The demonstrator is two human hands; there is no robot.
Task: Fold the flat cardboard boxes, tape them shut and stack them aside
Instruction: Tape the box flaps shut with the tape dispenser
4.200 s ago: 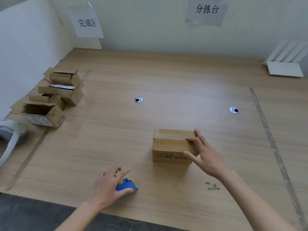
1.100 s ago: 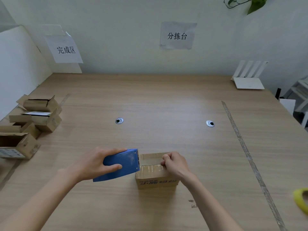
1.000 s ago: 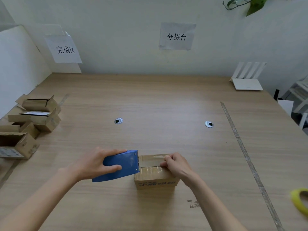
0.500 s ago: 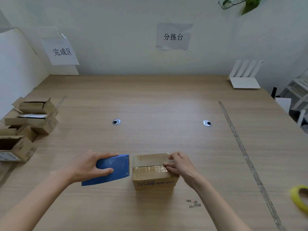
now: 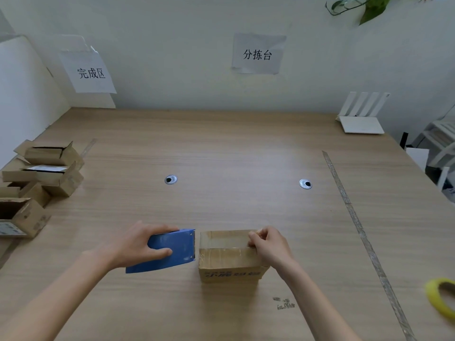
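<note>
Head cam: box (image 5: 230, 257) sits near front-centre of desk (image 5: 234, 153), clear tape across top. Left hand (image 5: 138, 244) holds blue tape dispenser (image 5: 170, 252) just left of box (teeth facing it). Right hand (image 5: 269, 244), fingers curled, pinches tape at box's right top edge.

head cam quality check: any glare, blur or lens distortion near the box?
Head view: soft, even light, broad sheen on the table; clear tape on the cardboard box glints faintly; box print slightly soft; wide-angle bowing at the edges; yellow tape roll blurred at the right edge.
</note>
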